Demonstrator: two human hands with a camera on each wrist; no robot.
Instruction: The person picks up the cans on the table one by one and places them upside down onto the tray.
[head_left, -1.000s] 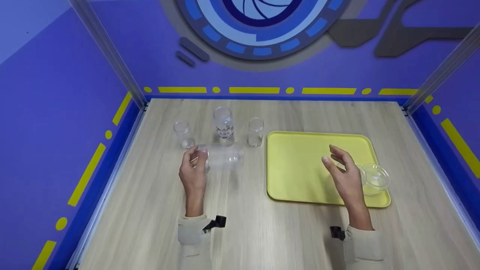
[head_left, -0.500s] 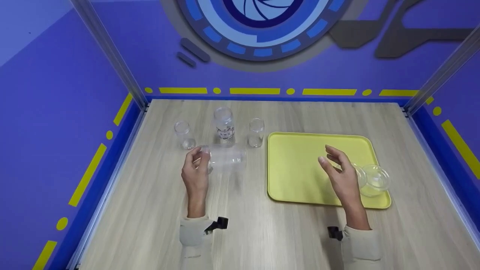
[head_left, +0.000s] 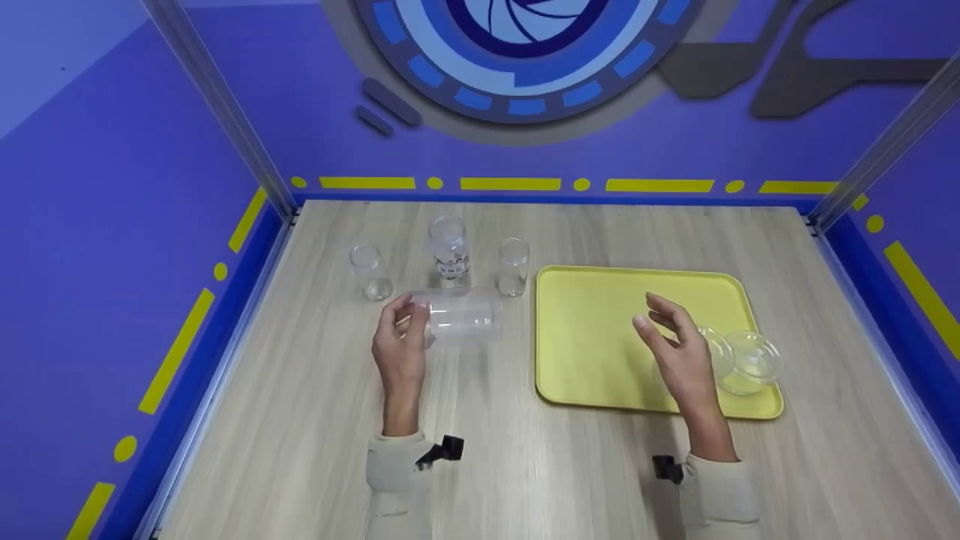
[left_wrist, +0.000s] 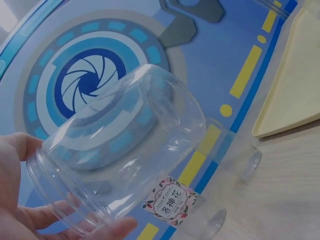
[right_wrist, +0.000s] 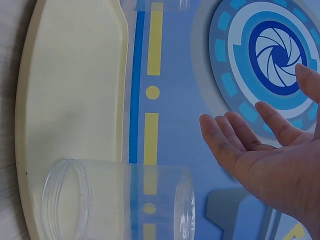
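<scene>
My left hand point(head_left: 401, 341) grips a clear plastic jar point(head_left: 466, 315) by its threaded mouth end, with thumb and fingers round the rim. The jar lies sideways in the air, its base pointing right, and looks empty in the left wrist view. My right hand point(head_left: 681, 352) hovers over the yellow tray point(head_left: 585, 337), fingers spread in a loose curve with nothing between them. Beside it, on the tray's right part, another clear jar point(right_wrist: 120, 200) stands mouth down; the hand partly covers it in the head view.
Behind the held jar stand a clear jar with a floral label point(head_left: 451, 266), a slim clear container point(head_left: 369, 271) to its left and another slim clear container point(head_left: 514, 268) to its right. Blue panels and metal posts point(head_left: 217, 105) bound the wooden table point(head_left: 480, 480).
My left hand has shifted slightly to the right, carrying the clear jar. The right hand has drifted a little left over the tray, its fingers still apart.
</scene>
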